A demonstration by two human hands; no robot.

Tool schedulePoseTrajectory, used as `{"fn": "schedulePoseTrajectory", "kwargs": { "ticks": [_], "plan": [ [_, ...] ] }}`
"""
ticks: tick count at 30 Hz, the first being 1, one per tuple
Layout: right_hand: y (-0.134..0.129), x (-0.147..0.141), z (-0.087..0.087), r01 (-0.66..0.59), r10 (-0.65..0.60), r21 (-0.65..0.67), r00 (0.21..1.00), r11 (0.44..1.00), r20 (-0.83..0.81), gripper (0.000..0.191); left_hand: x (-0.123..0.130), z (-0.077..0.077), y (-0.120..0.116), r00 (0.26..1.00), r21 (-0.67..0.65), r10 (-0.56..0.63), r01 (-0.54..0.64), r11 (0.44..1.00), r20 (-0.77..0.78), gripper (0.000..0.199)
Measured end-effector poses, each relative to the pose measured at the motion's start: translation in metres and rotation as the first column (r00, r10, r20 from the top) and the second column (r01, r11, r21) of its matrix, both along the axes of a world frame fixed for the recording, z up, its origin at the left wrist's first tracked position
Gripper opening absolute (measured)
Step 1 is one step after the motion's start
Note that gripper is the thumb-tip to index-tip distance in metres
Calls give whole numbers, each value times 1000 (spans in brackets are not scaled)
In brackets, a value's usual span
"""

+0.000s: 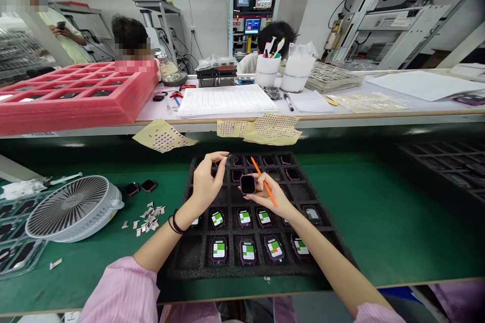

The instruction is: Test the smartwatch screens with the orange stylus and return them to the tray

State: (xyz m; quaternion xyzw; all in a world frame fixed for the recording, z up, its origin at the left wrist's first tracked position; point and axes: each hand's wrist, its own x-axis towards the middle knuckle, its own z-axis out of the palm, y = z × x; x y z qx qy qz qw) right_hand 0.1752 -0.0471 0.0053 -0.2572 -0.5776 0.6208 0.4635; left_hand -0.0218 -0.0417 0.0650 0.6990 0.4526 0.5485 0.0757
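My left hand point(208, 180) is closed in a pinch on a small clear film point(231, 160), held above the far rows of the black foam tray point(191, 255). In my right hand point(270, 191) is a smartwatch case point(248, 184) with a dark screen and purple frame, gripped by thumb and fingers. The same hand also keeps an orange stick point(264, 181) slanted between its fingers. Below both hands, several watches with lit green and white screens, such as one watch point(219, 250), sit in the tray's pockets. Watches in the far rows have dark screens.
A round grey fan point(74, 207) stands left on the green mat. Two watch cases point(149, 185) and several small tabs point(149, 219) lie beside it. Yellow sticker sheets point(273, 128) hang from the shelf edge. A pink foam tray point(76, 93) and papers point(227, 99) rest above. People sit beyond.
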Motion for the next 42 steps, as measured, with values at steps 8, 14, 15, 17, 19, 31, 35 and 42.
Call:
{"fn": "schedulePoseTrajectory", "kwargs": {
  "ticks": [8, 14, 15, 17, 19, 31, 35, 42],
  "plan": [
    [0, 0, -1, 7, -8, -27, 1000, 1000, -6, 38, 3, -37, 2, 905, 149, -204, 276, 950, -374, 11],
    [-1, -1, 2, 28, -27, -52, 1000, 998, 15, 45, -5, -48, 2, 742, 82, -380, 502, 861, -552, 15],
    [-1, -1, 2, 30, -30, -51, 999, 998, 16, 45, -5, -48, 1, 736, 98, -386, 519, 849, -556, 16],
    [-1, -1, 3, 28, -27, -48, 1000, 998, 13, 45, -5, -47, 1, 734, 151, -376, 541, 827, -565, 19],
    [-1, -1, 3, 19, -18, -49, 1000, 999, 8, 45, -4, -47, 0, 733, 232, -310, 535, 812, -605, 21],
    [-1, 0, 2, 7, -6, -51, 1000, 999, 19, 47, 0, -44, -2, 704, 538, 96, 440, 719, -704, 18],
    [0, 1, 1, 23, -22, -40, 999, 999, 39, 46, 2, -48, -1, 710, 541, 96, 434, 720, -697, 15],
    [2, 3, 1, -14, 13, -24, 1000, 1000, -21, 42, 9, -47, 0, 806, 377, -90, 367, 850, -584, 8]
  ]
}}
